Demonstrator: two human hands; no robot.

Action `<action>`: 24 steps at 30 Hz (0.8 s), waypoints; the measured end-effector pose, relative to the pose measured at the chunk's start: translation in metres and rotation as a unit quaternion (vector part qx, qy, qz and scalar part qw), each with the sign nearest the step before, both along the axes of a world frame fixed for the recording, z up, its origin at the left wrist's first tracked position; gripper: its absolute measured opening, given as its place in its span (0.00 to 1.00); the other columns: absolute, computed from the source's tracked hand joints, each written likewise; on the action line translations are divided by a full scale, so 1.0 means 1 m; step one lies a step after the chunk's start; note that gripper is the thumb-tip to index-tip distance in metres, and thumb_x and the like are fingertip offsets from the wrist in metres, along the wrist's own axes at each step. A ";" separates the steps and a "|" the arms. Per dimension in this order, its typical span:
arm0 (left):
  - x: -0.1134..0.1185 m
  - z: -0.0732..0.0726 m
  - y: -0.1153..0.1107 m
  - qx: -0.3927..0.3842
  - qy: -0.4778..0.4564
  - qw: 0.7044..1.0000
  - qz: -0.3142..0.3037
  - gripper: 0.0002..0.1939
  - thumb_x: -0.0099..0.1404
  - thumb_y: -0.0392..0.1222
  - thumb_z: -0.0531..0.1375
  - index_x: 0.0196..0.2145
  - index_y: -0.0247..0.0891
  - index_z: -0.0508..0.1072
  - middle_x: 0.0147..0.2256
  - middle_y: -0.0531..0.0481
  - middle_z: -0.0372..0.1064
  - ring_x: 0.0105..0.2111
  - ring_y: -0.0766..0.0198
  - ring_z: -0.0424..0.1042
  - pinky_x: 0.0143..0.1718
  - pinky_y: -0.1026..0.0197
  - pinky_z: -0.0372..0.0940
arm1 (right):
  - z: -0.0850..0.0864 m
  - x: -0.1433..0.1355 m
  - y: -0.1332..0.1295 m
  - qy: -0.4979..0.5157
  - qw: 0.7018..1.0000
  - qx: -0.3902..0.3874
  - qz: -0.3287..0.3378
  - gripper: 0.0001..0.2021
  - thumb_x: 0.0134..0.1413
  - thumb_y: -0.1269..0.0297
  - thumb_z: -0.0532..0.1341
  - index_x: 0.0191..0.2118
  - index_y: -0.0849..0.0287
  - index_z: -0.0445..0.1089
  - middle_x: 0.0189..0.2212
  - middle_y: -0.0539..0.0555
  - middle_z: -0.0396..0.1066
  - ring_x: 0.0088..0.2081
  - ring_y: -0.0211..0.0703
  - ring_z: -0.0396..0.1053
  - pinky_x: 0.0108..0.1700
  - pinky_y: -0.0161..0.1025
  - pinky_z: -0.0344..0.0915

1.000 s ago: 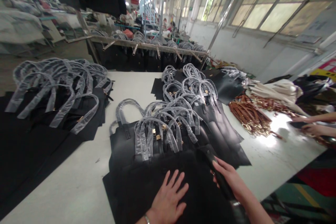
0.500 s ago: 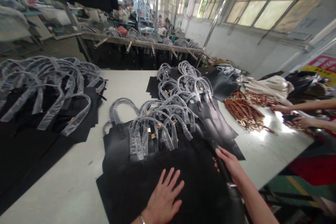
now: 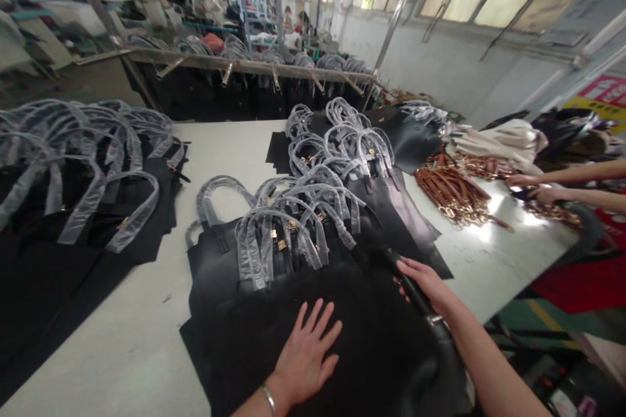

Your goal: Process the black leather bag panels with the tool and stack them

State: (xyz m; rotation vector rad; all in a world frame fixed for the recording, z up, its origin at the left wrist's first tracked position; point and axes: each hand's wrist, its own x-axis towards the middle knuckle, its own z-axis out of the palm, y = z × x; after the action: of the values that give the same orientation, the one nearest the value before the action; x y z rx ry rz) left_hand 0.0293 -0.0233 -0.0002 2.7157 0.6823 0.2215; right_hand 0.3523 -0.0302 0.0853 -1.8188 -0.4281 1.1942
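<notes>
My left hand [image 3: 309,353] lies flat with spread fingers on the smooth front of a black handbag [image 3: 274,345]. My right hand [image 3: 424,283] is wrapped round a long black tube-like handle [image 3: 415,294] with a metal band at its lower end, held over the bag's right side. What kind of tool it is I cannot tell. Beyond my hands, several bag handles [image 3: 254,251] in clear plastic wrap arch up, with small gold-coloured locks among them. More black bags lie under this one in a stack.
Another pile of black bags [image 3: 122,260] covers the left of the pale table [image 3: 117,339]. Brown straps with gold buckles [image 3: 452,192] lie at the right. A co-worker's hands [image 3: 538,187] handle small parts there. A metal rack [image 3: 249,68] hung with bags stands behind.
The view has shifted slightly, so the scene sits a little higher and further left. Both hands keep nearly the same place on the bag. The co-worker's hands have moved closer together.
</notes>
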 end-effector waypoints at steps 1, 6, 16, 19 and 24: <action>0.000 0.000 0.000 0.004 0.002 1.000 -0.001 0.30 0.67 0.52 0.53 0.65 0.52 0.50 0.68 0.51 0.31 0.66 0.49 0.36 0.63 0.39 0.40 | -0.003 -0.002 -0.001 0.001 1.000 0.000 0.002 0.27 0.49 0.58 0.66 0.55 0.62 0.66 0.20 0.51 0.72 0.16 0.40 0.68 0.13 0.33 0.63; 0.002 -0.001 0.000 0.035 0.011 0.999 -0.003 0.31 0.66 0.50 0.54 0.64 0.52 0.51 0.68 0.51 0.33 0.66 0.48 0.37 0.62 0.38 0.42 | -0.008 -0.005 0.011 -0.040 0.997 0.046 -0.040 0.29 0.51 0.57 0.65 0.58 0.59 0.63 0.19 0.47 0.71 0.16 0.37 0.67 0.15 0.31 0.64; 0.010 -0.005 0.000 0.056 -0.007 0.998 0.009 0.28 0.67 0.53 0.53 0.63 0.50 0.56 0.67 0.48 0.39 0.66 0.46 0.41 0.62 0.38 0.43 | 0.037 0.030 -0.127 -0.050 0.989 -0.044 -0.131 0.26 0.49 0.58 0.66 0.54 0.59 0.66 0.22 0.51 0.74 0.18 0.39 0.69 0.17 0.33 0.66; 0.010 -0.006 0.000 0.059 -0.006 0.998 0.009 0.27 0.67 0.54 0.53 0.62 0.50 0.57 0.67 0.48 0.39 0.65 0.46 0.41 0.62 0.37 0.43 | 0.029 0.015 -0.177 -0.037 0.982 -0.097 -0.156 0.28 0.48 0.58 0.66 0.56 0.57 0.64 0.22 0.50 0.74 0.18 0.40 0.70 0.16 0.32 0.65; 0.012 -0.006 -0.001 0.062 -0.010 0.998 0.008 0.28 0.66 0.55 0.54 0.62 0.50 0.58 0.67 0.48 0.40 0.65 0.46 0.41 0.62 0.37 0.42 | 0.000 -0.002 -0.205 0.026 0.972 -0.128 -0.194 0.25 0.49 0.57 0.66 0.52 0.60 0.65 0.21 0.50 0.73 0.16 0.39 0.68 0.15 0.32 0.63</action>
State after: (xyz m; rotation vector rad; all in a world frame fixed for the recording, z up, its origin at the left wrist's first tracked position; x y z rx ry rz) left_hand 0.0411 -0.0238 -0.0061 2.8231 0.7057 0.3042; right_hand 0.3500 -0.2354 0.0858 -1.9684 0.1183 1.0533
